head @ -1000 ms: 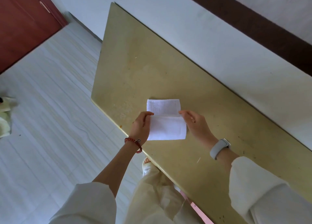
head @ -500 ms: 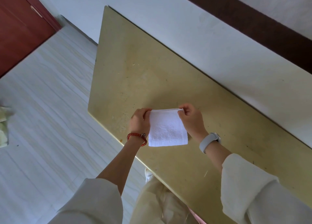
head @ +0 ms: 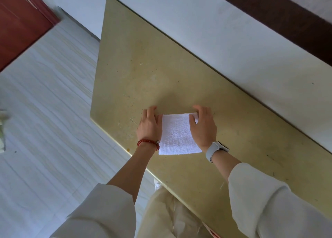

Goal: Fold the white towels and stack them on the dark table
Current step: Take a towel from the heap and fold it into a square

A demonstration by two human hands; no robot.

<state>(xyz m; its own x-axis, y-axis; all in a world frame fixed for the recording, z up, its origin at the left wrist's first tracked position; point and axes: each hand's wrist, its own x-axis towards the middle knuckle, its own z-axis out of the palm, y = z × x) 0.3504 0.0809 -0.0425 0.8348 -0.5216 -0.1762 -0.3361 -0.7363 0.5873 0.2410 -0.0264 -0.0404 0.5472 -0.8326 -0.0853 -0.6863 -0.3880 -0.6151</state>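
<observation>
A small white towel (head: 177,135), folded into a rough square, lies flat on the olive-yellow table (head: 143,67) close to its near edge. My left hand (head: 150,127) rests against the towel's left side, fingers curled at the top left corner. My right hand (head: 203,128) is at the right side, with its thumb over the top right corner and a bit of cloth showing between thumb and fingers. Both hands hold the folded top edge down on the table. No other towel or stack is in view.
A white wall (head: 224,45) runs along the table's far edge, with a dark band higher up. A red-brown door (head: 19,26) stands at the top left. Pale striped floor (head: 45,112) lies to the left, with a pale object (head: 1,130) at the frame's edge.
The near half of the towel was lifted and folded over onto the far half. Both hands then carried the folded edge forward and lowered the towel flat on the table.
</observation>
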